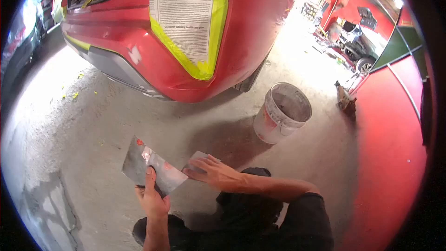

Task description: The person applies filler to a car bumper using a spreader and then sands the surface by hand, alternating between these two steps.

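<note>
My left hand (154,199) grips a flat grey mixing board (169,176) by its near edge, thumb on top. A small dab of red paste (140,142) lies near the board's far corner, with pale and reddish smears across the middle. Just right of the board, my right hand (214,173) is closed on a thin grey spreader (199,156), fingers laid along its face. The spreader's lower edge comes close to the board's right corner. Both hands are low over the floor, in front of my knees.
A red car bumper (186,94) with a light masked in paper (186,23) and yellow tape (222,23) stands ahead. A smeared plastic bucket (274,128) sits on the concrete floor (153,116) to the right. Beyond it runs a red wall (385,148).
</note>
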`<state>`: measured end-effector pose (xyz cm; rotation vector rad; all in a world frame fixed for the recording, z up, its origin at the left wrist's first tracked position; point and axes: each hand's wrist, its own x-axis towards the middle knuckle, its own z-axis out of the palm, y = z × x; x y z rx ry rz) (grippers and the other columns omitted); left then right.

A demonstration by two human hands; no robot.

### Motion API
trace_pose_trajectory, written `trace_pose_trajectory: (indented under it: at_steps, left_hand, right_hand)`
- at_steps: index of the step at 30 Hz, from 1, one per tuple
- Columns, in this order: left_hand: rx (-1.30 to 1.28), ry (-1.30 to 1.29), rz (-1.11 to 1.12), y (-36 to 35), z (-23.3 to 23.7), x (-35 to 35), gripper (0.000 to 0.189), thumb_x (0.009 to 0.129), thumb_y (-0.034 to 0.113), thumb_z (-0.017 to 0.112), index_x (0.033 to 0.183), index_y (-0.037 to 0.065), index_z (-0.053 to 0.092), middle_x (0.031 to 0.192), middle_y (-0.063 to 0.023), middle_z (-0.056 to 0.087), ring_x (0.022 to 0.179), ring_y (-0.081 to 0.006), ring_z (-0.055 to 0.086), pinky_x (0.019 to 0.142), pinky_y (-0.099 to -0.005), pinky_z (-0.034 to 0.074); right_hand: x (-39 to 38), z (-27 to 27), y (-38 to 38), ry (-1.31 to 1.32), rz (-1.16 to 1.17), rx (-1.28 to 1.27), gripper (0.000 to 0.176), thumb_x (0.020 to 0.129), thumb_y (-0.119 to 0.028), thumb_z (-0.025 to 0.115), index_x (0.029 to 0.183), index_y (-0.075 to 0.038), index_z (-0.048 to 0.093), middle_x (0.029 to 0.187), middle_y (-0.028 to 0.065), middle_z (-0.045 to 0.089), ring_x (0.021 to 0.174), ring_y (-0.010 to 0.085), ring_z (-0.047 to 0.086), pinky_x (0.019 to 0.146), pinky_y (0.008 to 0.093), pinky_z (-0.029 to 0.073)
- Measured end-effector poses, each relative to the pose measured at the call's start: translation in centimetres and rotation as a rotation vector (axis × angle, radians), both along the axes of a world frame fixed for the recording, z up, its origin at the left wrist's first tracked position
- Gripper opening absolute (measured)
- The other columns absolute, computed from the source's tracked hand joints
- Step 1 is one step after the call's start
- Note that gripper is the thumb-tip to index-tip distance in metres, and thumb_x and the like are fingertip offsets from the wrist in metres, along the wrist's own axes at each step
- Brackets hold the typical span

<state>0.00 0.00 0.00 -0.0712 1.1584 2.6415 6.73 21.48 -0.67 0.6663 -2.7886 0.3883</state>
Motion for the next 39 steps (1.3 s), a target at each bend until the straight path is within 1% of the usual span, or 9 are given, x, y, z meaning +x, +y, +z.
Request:
trace_pose_trajectory:
  at_steps: [2, 5, 6, 9, 10, 12, 14, 21, 39]
  left_hand:
    - [0.058, -0.017, -0.052, 0.1, -0.1, -0.5, 0.039, 0.092, 0.020, 0.067, 0.126, 0.004, 0.056, 0.114, -0.0070, 0.065, 0.104, -0.0222, 0.064, 0.088, -0.0408, 0.053]
    - [-0.008, -0.171, -0.212, 0.8, 0.6, 0.4, 0.038, 0.093, 0.019, 0.066, 0.127, 0.004, 0.056, 0.115, -0.0075, 0.064, 0.104, -0.0231, 0.064, 0.089, -0.0414, 0.053]
    - [0.031, -0.201, -0.212, 2.1, 0.3, 1.5, 0.038, 0.093, 0.019, 0.066, 0.127, 0.004, 0.055, 0.116, -0.0079, 0.064, 0.104, -0.0234, 0.064, 0.090, -0.0416, 0.053]
    - [0.060, -0.190, -0.164, 2.8, 0.3, 2.4, 0.039, 0.094, 0.019, 0.065, 0.128, 0.003, 0.055, 0.119, -0.0088, 0.063, 0.105, -0.0241, 0.064, 0.092, -0.0421, 0.053]
    - [0.053, -0.148, -0.125, 2.9, 0.5, 2.3, 0.039, 0.094, 0.019, 0.065, 0.128, 0.003, 0.054, 0.119, -0.0089, 0.063, 0.105, -0.0241, 0.064, 0.091, -0.0421, 0.053]
    - [0.047, -0.065, -0.097, 2.4, -0.3, 1.7, 0.039, 0.094, 0.019, 0.065, 0.129, 0.003, 0.054, 0.120, -0.0089, 0.062, 0.106, -0.0230, 0.063, 0.091, -0.0424, 0.053]
    - [0.041, -0.064, -0.106, 1.8, 0.0, 1.6, 0.039, 0.093, 0.019, 0.067, 0.127, 0.003, 0.056, 0.118, -0.0086, 0.063, 0.104, -0.0220, 0.064, 0.090, -0.0439, 0.053]
    - [0.049, -0.002, -0.139, 2.2, 0.3, 1.3, 0.040, 0.093, 0.019, 0.067, 0.128, 0.003, 0.056, 0.119, -0.0085, 0.063, 0.105, -0.0229, 0.063, 0.091, -0.0458, 0.052]
    - [0.083, -0.044, -0.115, 1.7, 0.1, 1.1, 0.038, 0.092, 0.017, 0.068, 0.126, 0.004, 0.056, 0.116, -0.0071, 0.064, 0.103, -0.0211, 0.064, 0.089, -0.0411, 0.054]
  right_hand:
    - [-1.0, 0.4, -0.1, 0.022, -0.039, -0.308, 0.037, 0.106, -0.026, 0.041, 0.137, -0.008, 0.050, 0.131, 0.0135, 0.050, 0.118, 0.0260, 0.053, 0.099, 0.0355, 0.045]
    - [-2.1, 4.6, -1.9, -0.191, -0.283, -1.201, 0.042, 0.108, -0.031, 0.035, 0.134, -0.003, 0.051, 0.104, 0.0057, 0.058, 0.095, 0.0171, 0.057, 0.085, 0.0308, 0.047]
    - [-1.8, 5.9, -2.2, -0.274, -0.164, -1.549, 0.047, 0.108, -0.035, 0.035, 0.133, 0.001, 0.050, 0.089, -0.0002, 0.054, 0.081, 0.0134, 0.052, 0.078, 0.0298, 0.046]
    - [-2.1, 5.0, -2.2, -0.565, -0.143, -1.427, 0.052, 0.108, -0.038, 0.033, 0.137, 0.002, 0.046, 0.095, 0.0002, 0.054, 0.085, 0.0107, 0.049, 0.078, 0.0293, 0.045]
    - [-2.1, 6.2, -1.7, -0.401, -0.007, -1.326, 0.054, 0.106, -0.035, 0.036, 0.147, 0.001, 0.037, 0.111, 0.0097, 0.057, 0.098, 0.0168, 0.053, 0.092, 0.0355, 0.043]
    - [-4.4, 7.1, 2.1, 0.421, -0.170, -0.371, 0.069, 0.100, -0.048, 0.043, 0.151, -0.003, 0.029, 0.139, 0.0248, 0.039, 0.132, 0.0378, 0.041, 0.107, 0.0580, 0.032]
    - [-7.1, 10.7, 5.6, 0.674, -0.399, 0.014, 0.082, 0.092, -0.057, 0.050, 0.153, -0.007, 0.027, 0.151, 0.0301, 0.023, 0.141, 0.0502, 0.024, 0.108, 0.0727, 0.014]
    - [-12.1, 18.4, 8.4, 1.003, -0.662, 0.259, 0.089, 0.088, -0.067, 0.045, 0.155, -0.013, 0.024, 0.155, 0.0279, 0.020, 0.143, 0.0469, 0.024, 0.107, 0.0736, 0.005]
    - [-12.0, 13.8, 8.7, 0.942, -0.737, 0.283, 0.097, 0.086, -0.072, 0.040, 0.157, -0.011, 0.014, 0.158, 0.0300, 0.014, 0.144, 0.0465, 0.024, 0.107, 0.0733, -0.001]
